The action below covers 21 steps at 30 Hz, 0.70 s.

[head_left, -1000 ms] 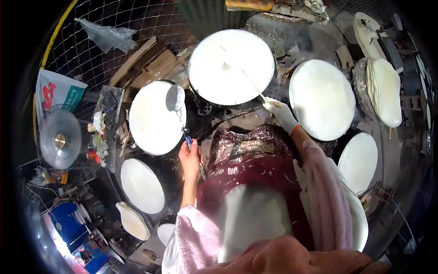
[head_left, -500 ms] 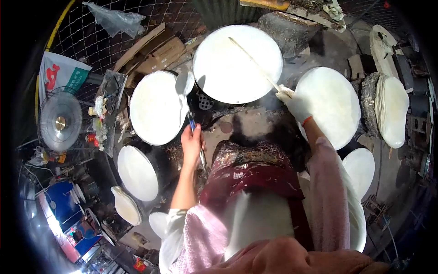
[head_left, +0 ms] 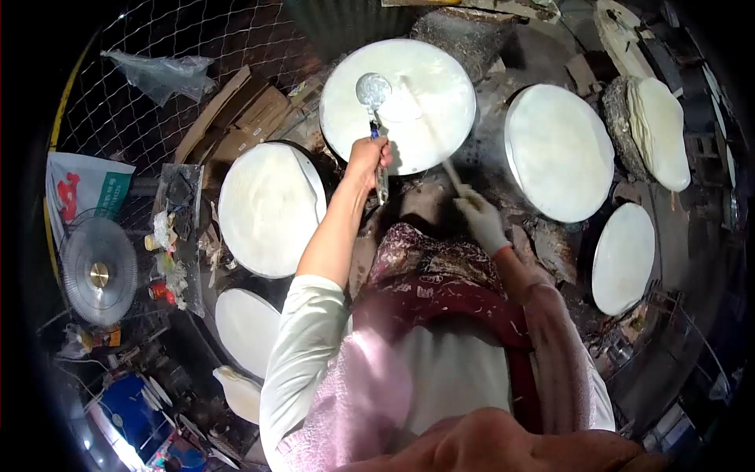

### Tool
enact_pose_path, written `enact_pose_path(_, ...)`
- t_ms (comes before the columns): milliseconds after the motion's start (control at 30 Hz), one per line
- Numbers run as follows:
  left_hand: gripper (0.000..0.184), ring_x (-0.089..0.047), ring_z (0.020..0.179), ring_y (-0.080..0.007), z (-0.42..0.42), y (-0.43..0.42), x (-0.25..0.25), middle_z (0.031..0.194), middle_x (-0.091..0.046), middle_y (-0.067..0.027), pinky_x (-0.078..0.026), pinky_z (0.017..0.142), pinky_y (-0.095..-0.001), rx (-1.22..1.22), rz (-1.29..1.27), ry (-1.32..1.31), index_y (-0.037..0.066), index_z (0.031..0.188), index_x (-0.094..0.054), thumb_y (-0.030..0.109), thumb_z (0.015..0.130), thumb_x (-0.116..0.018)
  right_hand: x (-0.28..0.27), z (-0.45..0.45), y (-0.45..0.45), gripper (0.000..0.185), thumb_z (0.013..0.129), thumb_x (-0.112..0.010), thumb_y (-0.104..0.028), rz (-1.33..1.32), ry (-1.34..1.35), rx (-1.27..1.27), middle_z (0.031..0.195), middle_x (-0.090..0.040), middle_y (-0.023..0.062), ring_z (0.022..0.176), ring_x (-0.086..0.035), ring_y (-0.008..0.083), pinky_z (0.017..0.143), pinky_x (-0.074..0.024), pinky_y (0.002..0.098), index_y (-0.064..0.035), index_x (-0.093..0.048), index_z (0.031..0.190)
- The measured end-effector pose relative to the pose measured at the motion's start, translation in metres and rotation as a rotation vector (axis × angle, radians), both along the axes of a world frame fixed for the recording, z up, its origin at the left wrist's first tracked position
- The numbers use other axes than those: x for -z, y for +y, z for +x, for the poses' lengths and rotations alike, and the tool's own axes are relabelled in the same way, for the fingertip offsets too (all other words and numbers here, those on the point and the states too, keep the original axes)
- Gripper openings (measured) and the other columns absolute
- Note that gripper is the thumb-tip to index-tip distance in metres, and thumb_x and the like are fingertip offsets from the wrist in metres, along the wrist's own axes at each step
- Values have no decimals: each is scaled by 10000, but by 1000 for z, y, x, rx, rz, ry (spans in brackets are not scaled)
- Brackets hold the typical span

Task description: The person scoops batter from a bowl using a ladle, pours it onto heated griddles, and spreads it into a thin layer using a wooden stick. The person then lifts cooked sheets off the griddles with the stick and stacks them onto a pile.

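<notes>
1 round silvery metal ladle in bare left hand: likely stiff, best handle-held; white-gloved right hand grips slim pale stick.

Beyond our left grip we see a dull, mottled metal ladle over a smooth-topped griddle. Our right grip wears a matt, cloth-like glove around a wood-like stick. Left of both are matt cardboard and glossy, crumpled plastic sheeting.
</notes>
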<state>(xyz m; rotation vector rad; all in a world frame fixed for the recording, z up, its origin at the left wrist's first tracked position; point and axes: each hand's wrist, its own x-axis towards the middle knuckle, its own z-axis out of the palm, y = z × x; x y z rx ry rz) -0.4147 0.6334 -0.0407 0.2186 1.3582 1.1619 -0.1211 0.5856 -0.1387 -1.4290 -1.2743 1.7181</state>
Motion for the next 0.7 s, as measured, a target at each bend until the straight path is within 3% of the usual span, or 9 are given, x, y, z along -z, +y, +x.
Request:
enact_pose_path(100, 118, -361, 452, -120, 20, -28, -14, 623, -458, -65, -302, 384, -253, -121, -56, -112, -36, 805, -440, 11, 913, -446, -48, -57, -12, 402, 864, -665, -181, -233, 121, 5, 1077, -622, 48, 979, -548, 118, 872, -429, 235, 33, -580, 1193)
enact_pose_path(167, 77, -366, 481, -117, 20, -42, -14, 648, -454, -61, -305, 391, -249, -204, -44, -217, -41, 853, -423, 4, 913, -440, -57, -62, -4, 344, 872, -661, -183, -172, 270, 23, 991, -622, 9, 903, -540, 81, 797, -438, 225, 6, -612, 1155)
enact_pose_path(233, 69, -384, 502, -112, 17, -50, -12, 665, -451, -59, -306, 413, -239, -237, -46, -279, -31, 879, -417, 20, 926, -425, -26, -51, 5, 310, 880, -654, -186, 63, 147, 135, 937, -624, -2, 858, -537, 66, 757, -440, 219, 0, -633, 1127)
enact_pose_path(267, 94, -383, 497, -109, 17, -54, -12, 655, -448, -50, -300, 425, -235, -242, -54, -305, -22, 872, -430, 46, 936, -423, -16, -44, 6, 301, 889, -647, -197, -23, 33, 178, 897, -625, -3, 815, -533, 63, 722, -438, 215, 1, -641, 1115)
enact_pose_path(433, 84, -434, 545, -143, 24, -51, -27, 686, -456, -77, -397, 462, -257, -358, -100, -497, -32, 886, -397, 30, 943, -405, -47, -85, -26, 353, 886, -657, -232, -308, 113, -90, 884, -601, -10, 765, -513, 69, 664, -411, 205, 4, -624, 1147)
enact_pose_path(500, 113, -497, 572, -149, 10, -55, -21, 675, -492, -79, -416, 511, -241, -373, 11, -536, -32, 890, -457, 59, 949, -424, -75, -90, -23, 358, 881, -663, -229, -412, 141, -78, 873, -598, -3, 757, -519, 78, 661, -409, 200, 7, -623, 1146)
enact_pose_path(567, 166, -479, 524, -105, -16, -85, -51, 665, -489, -20, -364, 476, -220, -156, 243, -281, -30, 982, -492, 111, 973, -406, -88, -76, -8, 367, 877, -667, -224, -305, 160, -99, 865, -598, 4, 759, -520, 74, 673, -410, 191, 13, -620, 1153)
enact_pose_path(633, 232, -408, 419, -63, -65, -118, -22, 644, -457, 40, -309, 433, -221, -206, 337, -1553, 0, 1057, -515, 192, 996, -398, -80, -70, 4, 254, 882, -639, -161, -14, 166, 70, 758, -550, -68, 619, -476, 23, 548, -385, 184, -30, -645, 1099)
enact_pose_path(700, 288, -329, 343, -44, -69, -145, -26, 619, -418, 63, -287, 401, -230, -41, 496, -1058, 16, 1089, -518, 259, 1011, -384, -10, -56, 12, 297, 882, -638, -165, 152, -34, -25, 830, -624, -20, 724, -547, 53, 648, -449, 205, 12, -631, 1121)
